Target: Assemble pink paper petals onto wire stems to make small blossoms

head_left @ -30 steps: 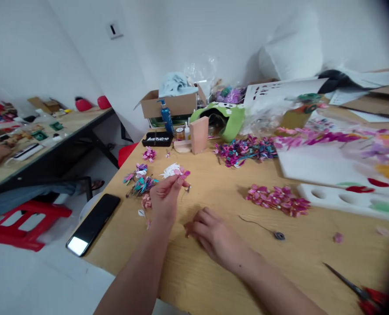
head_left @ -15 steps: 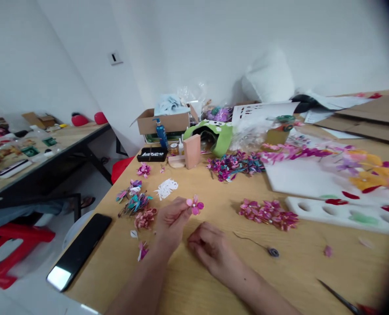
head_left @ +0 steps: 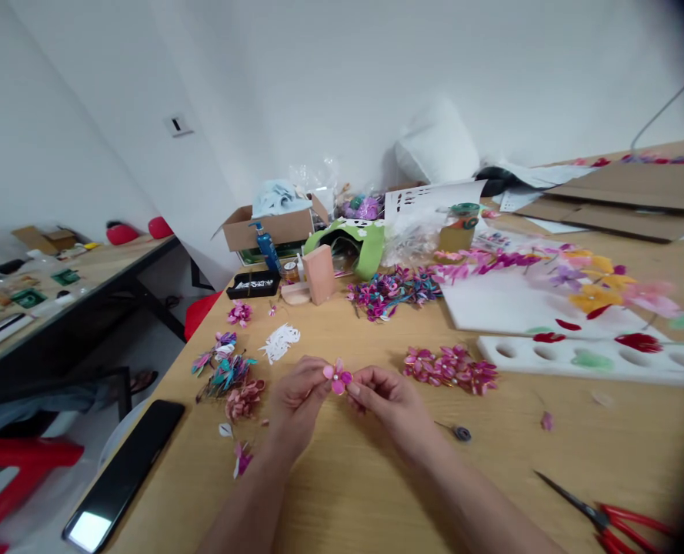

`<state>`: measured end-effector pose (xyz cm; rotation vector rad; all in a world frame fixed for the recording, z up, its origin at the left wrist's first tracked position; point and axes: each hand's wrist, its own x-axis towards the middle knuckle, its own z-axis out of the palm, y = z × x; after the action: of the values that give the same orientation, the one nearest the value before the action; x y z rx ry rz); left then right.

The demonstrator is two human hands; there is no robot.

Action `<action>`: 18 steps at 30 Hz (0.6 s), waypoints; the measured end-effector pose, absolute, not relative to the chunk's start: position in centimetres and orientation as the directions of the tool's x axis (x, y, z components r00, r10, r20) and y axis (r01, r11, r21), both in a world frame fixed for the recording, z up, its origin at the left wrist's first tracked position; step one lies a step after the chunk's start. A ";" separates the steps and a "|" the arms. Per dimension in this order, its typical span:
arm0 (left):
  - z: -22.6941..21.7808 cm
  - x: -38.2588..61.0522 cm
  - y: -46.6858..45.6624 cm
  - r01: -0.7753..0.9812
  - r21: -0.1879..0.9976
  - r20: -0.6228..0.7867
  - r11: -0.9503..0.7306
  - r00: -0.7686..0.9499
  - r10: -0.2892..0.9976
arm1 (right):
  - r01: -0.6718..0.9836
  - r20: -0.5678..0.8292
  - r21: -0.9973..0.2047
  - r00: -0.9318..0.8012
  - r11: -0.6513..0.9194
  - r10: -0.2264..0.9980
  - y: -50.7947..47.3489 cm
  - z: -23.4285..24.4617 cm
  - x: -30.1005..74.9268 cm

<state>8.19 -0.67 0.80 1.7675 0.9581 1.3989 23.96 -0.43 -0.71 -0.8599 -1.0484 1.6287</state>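
Observation:
Between my two hands is a small pink and magenta artificial flower [head_left: 338,377] with a pale bead centre, facing me above the table. My left hand [head_left: 301,396] is closed in a pinch at the flower's left side. On the other side, the thumb and fingers of my right hand [head_left: 385,396] are closed at its right petal. Whatever stem it has is hidden by my fingers. A bunch of similar magenta flowers [head_left: 450,369] lies to the right of my hands. Close to my right wrist is a small grey coil of wire [head_left: 462,434].
Red-handled scissors [head_left: 601,514] lie at front right and a black phone [head_left: 125,469] at the left edge. White cut pieces [head_left: 281,342], a teal bunch [head_left: 231,371] and a white moulded tray [head_left: 601,371] surround the hands. Behind stand a pink block [head_left: 319,275] and a cardboard box [head_left: 284,224].
My right hand has risen from the table to the flower, its fingers now at the right petal. My left hand still holds the flower, slightly lower. The view has shifted to the right.

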 end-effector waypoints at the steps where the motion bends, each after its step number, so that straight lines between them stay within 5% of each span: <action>1: 0.8 8.2 -0.6 0.141 0.851 0.485 -0.506 0.156 0.860 | -0.376 -0.072 -0.910 -0.279 -0.178 0.958 -0.4 -0.7 24.0; 18: 0.1 8.5 -0.7 0.168 0.916 0.349 -0.365 0.117 0.930 | -0.462 -0.191 -0.814 -0.358 -0.351 0.914 -0.6 -0.5 24.1</action>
<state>8.49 -0.67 0.09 1.6621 1.0853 1.3127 24.09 -0.65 -0.53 -0.8213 -0.8343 1.8513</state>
